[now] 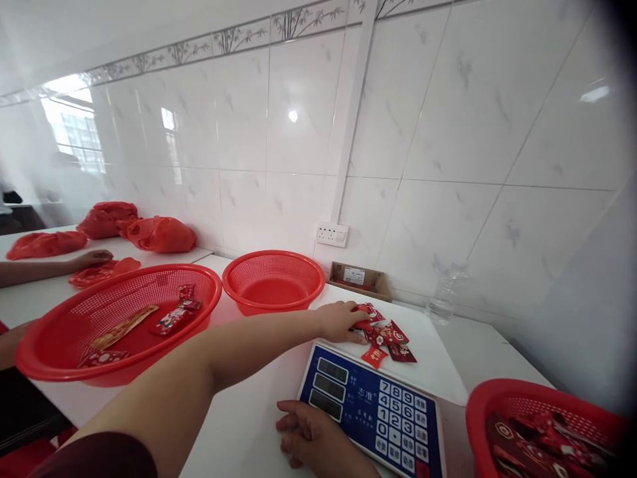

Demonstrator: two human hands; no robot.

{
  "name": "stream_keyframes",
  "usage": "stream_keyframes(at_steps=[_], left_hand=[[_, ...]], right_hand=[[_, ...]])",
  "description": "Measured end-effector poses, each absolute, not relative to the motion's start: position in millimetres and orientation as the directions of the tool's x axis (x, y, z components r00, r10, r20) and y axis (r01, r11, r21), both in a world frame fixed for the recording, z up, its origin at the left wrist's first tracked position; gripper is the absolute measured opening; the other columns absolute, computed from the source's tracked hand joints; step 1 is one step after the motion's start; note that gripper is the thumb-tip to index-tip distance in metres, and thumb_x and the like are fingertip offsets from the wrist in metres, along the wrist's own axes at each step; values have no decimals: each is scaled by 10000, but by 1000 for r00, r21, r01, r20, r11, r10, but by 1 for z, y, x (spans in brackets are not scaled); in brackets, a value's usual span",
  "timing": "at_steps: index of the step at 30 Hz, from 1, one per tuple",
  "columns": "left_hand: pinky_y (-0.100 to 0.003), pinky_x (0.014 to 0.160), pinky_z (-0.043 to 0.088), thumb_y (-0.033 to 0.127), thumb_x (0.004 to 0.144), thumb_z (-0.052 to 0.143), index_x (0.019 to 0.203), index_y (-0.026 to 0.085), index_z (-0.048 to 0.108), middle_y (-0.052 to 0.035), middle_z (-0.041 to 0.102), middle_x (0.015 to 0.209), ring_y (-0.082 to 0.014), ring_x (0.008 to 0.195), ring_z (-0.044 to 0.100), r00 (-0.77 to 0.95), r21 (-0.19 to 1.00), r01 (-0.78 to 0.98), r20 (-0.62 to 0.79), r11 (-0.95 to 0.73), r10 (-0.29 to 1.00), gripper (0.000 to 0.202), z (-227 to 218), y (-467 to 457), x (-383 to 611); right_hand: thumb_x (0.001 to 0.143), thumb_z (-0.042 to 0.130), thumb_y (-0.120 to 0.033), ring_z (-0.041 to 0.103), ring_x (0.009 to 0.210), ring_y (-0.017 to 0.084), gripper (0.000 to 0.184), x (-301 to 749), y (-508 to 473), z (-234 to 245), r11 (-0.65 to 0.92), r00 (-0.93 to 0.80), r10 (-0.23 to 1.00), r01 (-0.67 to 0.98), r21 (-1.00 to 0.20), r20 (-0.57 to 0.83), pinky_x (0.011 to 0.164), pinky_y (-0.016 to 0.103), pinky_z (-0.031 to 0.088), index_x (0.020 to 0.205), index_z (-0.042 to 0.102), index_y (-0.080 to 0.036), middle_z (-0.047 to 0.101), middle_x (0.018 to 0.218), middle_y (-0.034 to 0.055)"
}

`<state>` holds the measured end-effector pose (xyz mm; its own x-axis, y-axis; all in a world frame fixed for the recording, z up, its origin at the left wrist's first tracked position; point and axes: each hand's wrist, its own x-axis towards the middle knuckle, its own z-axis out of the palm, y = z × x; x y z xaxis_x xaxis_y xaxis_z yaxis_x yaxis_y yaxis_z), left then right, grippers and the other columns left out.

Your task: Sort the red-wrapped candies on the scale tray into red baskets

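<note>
My left hand point(343, 322) reaches across to the white pan point(428, 338) of a weighing scale. Its fingers curl over a red packet point(363, 317) at the left of a small pile of red and dark-red snack packets point(391, 335). Beside the scale's blue keypad panel point(365, 405), my right hand point(311, 435) hangs low with fingers loosely apart and nothing in them. It overlaps the panel's lower left corner; whether it touches cannot be made out. Digits on the displays are too dim to read.
At left a large red basket point(209, 292) holds several packets; another red basket point(273, 289) stands behind. A third basket point(478, 425) with packets is at lower right. A cardboard box point(383, 285) and clear bottle point(442, 295) line the wall. Another person's hand point(97, 257) rests near red bags point(159, 234).
</note>
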<state>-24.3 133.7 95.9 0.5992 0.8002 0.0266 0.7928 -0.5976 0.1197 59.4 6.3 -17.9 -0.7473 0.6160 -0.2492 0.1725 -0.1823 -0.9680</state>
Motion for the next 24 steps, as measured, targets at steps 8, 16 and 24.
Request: stream_keyframes(at_steps=[8, 16, 24], left_hand=[[-380, 787, 439, 440, 876, 333, 1290, 261, 390, -127, 496, 1155, -290, 1020, 516, 590, -41, 808, 46, -588, 806, 454, 94, 131, -24], [-371, 712, 456, 282, 838, 383, 1242, 279, 434, -111, 506, 1129, -276, 928, 552, 620, -80, 783, 31, -617, 784, 408, 100, 127, -23], [-363, 769, 462, 202, 842, 358, 1111, 211, 517, -104, 574, 1072, -241, 930, 573, 479, 140, 853, 175, -503, 860, 313, 105, 131, -40]], right_hand=[[573, 691, -305, 553, 718, 128, 613, 59, 7, -16, -175, -747, 620, 166, -970, -240, 603, 265, 451, 1136, 539, -117, 549, 964, 76], [589, 672, -242, 543, 677, 98, 564, 59, 6, -10, -169, -739, 626, 185, -968, -250, 603, 247, 452, 1129, 545, -142, 551, 949, 51], [658, 640, -277, 575, 691, 116, 516, 62, 8, -25, -112, -760, 624, 144, -983, -183, 625, 269, 451, 1154, 551, -168, 577, 997, 70]])
